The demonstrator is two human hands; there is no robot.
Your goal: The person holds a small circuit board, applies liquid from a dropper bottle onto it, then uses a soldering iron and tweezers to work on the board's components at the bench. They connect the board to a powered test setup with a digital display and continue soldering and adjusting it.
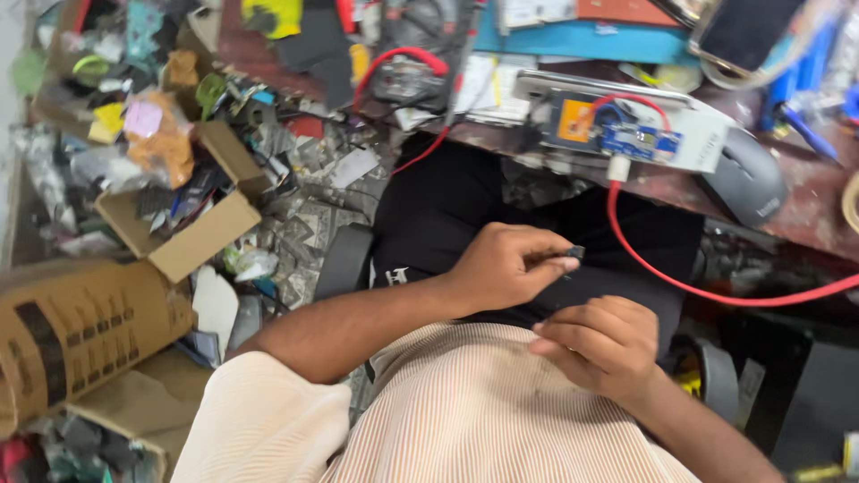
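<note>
Below the cluttered wooden workbench [805, 201], the left hand [506, 266] pinches a small dark flat part [575, 253]; the right hand [595, 344], just beneath, curls closed, contents unclear.

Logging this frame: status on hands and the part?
Left hand fingers pinch small dark part over lap. Right hand curled just below, contents unclear. Red cable runs close by, not touching.

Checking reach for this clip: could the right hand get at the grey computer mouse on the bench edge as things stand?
Probably yes. The right hand sits in the lap below the grey computer mouse, with only the red cable crossing between them.
</note>
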